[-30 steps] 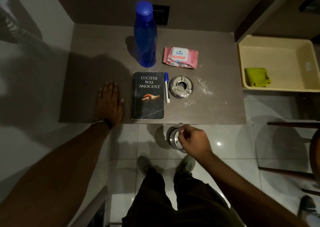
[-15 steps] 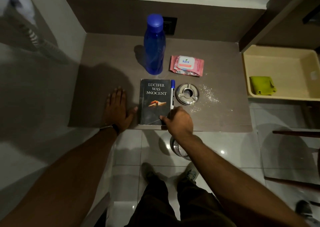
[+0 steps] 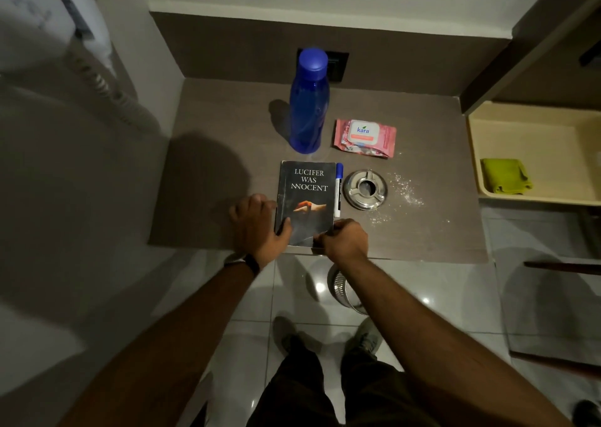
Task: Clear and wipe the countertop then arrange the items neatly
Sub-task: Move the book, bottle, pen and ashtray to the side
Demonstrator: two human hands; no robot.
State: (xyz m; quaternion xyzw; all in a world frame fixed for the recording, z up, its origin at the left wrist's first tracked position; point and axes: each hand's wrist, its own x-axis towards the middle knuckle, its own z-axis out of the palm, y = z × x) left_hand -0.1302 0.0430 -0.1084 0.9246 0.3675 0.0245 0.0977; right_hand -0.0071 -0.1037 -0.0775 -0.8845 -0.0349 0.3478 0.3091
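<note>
Book: dark cover, lying flat near the front edge of the countertop, centre of the frame, title readable as "LUCIFER WAS INNOCENT".
Left hand: curled around the book's left edge near its lower corner, thumb on the cover, fingers bent along the side; gripping the book.
Right hand: closed at the book's lower right corner, fingertips pinching that corner at the countertop's front edge.
Pen: blue cap, white body, lying just beside the book's right edge, parallel to it, cap pointing to the back.
Ashtray: round, shiny metal, just right of the pen, centre of the frame.
Crumbs: white powdery specks scattered right of the ashtray and toward the front edge.
Bottle: blue, upright, capped, behind the book, upper centre of the frame.
Wipes pack: pink, white "kara" flap, lying flat right of the bottle and behind the ashtray.
Tray: cream plastic, at the right edge of the frame, beside the countertop.
Cloth: green, folded, lying in the tray's near left corner.
Bin: metal, on the tiled floor below the front edge, partly hidden by the right forearm.
Wristband: dark, on the left wrist.
</note>
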